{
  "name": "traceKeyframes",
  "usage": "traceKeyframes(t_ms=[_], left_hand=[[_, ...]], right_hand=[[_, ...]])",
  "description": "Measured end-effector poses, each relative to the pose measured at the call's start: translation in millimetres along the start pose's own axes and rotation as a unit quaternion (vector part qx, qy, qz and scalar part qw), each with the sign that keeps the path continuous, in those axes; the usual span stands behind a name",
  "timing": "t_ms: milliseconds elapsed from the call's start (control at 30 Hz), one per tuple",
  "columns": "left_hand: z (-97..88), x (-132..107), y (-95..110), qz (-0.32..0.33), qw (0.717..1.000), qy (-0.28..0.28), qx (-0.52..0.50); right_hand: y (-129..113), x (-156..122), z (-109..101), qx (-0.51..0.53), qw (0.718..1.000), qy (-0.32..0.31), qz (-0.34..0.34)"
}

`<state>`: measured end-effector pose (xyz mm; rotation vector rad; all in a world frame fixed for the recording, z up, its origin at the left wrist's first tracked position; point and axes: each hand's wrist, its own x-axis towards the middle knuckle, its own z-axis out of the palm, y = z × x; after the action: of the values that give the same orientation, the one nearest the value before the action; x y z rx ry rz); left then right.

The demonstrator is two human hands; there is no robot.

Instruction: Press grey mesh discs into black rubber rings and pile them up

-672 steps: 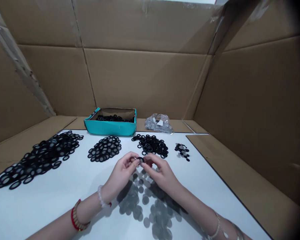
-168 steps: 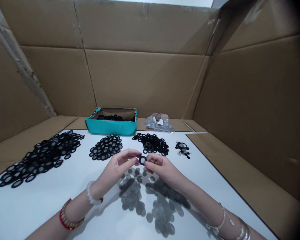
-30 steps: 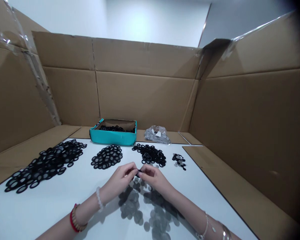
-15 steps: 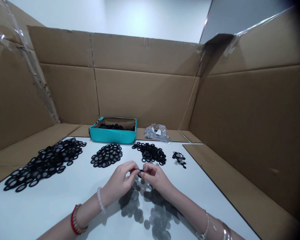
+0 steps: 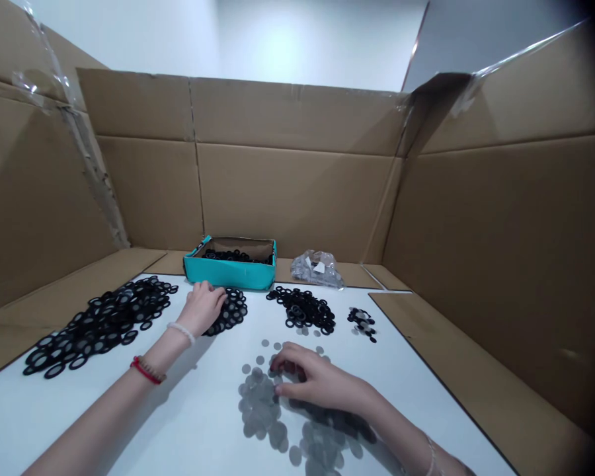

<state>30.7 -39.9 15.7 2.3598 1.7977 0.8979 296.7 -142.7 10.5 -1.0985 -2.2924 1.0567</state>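
My left hand [image 5: 203, 308] is stretched forward and rests on the small pile of black rings with mesh centres [image 5: 232, 309]; its fingers curl down onto the pile, and I cannot see what they hold. My right hand [image 5: 307, 378] lies low on the white table, fingers bent and pressing on the scatter of grey mesh discs [image 5: 262, 410]. A pile of plain black rings [image 5: 302, 308] lies just beyond the right hand.
A large heap of black rings [image 5: 99, 319] covers the table's left side. A teal box [image 5: 228, 272] holding black rings stands at the back, with a clear plastic bag [image 5: 317, 267] beside it. A tiny cluster of rings [image 5: 363, 320] lies right. Cardboard walls [image 5: 496, 251] enclose the table.
The hands, which met over the discs pinching one ring, have parted. The left reached forward to the small meshed-ring pile; the right dropped onto the grey discs.
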Motion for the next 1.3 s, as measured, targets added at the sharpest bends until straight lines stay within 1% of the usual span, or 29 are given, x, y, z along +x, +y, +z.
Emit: traceKeyframes(t_ms=[100, 133, 200, 267, 333, 400, 467, 567, 833, 1133, 1300], left_hand=[[6.3, 3, -11, -0.015, 1.0, 0.017, 0.01], [7.0, 2, -11, -0.016, 1.0, 0.009, -0.005], [5.8, -3, -7, -0.01, 0.996, -0.035, -0.08], [1.9, -8, 0, 0.005, 0.978, -0.096, -0.187], [-2.9, -13, 7, 0.021, 0.953, -0.136, -0.27], [-7.0, -16, 12, 0.029, 0.937, -0.148, -0.316], [-9.5, -18, 15, 0.032, 0.927, -0.15, -0.343], [-11.7, -20, 18, 0.038, 0.918, -0.149, -0.364], [-18.9, -23, 29, 0.061, 0.907, -0.165, -0.384], [-11.6, -24, 24, 0.099, 0.897, -0.167, -0.397], [-16.2, -26, 28, 0.092, 0.899, -0.183, -0.387]], right_hand=[[-7, -5, -2, -0.021, 1.0, -0.015, -0.007], [-9, -5, -2, -0.023, 1.0, -0.017, -0.005], [-10, -6, -2, -0.022, 0.999, -0.028, 0.0], [-10, -6, -1, -0.019, 0.999, -0.042, 0.0], [-10, -6, 2, -0.016, 0.998, -0.056, -0.006], [-10, -6, 5, -0.014, 0.998, -0.068, -0.011], [-10, -6, 9, -0.016, 0.997, -0.078, -0.013], [-12, -5, 12, -0.018, 0.996, -0.084, -0.018], [-12, -3, 14, -0.02, 0.995, -0.084, -0.04], [-10, -3, 16, -0.015, 0.996, -0.08, -0.039], [-8, -2, 14, -0.015, 0.997, -0.069, -0.044]])
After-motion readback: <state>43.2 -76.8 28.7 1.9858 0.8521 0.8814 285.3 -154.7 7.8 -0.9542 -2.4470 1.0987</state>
